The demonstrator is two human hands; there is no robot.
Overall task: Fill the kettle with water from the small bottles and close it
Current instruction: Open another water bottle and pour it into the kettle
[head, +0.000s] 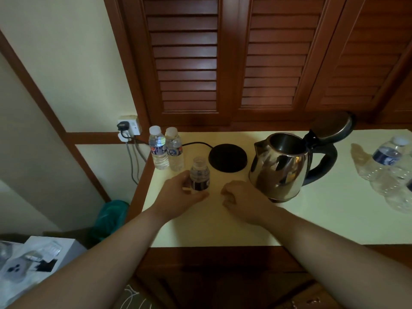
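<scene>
A steel kettle (281,166) with a black handle stands on the cream table, its lid (332,124) swung up and open. My left hand (180,192) grips a small uncapped bottle (199,175) with a dark label, upright on the table left of the kettle. My right hand (239,198) rests on the table between that bottle and the kettle, fingers curled; whether it holds anything is hidden. Two capped small bottles (158,150) (175,150) stand at the back left corner.
The black kettle base (227,157) lies behind the held bottle, its cord running to a wall socket (129,127). Several larger plastic bottles (385,166) lie at the table's right end. The table (223,230) backs onto wooden louvred doors (223,63).
</scene>
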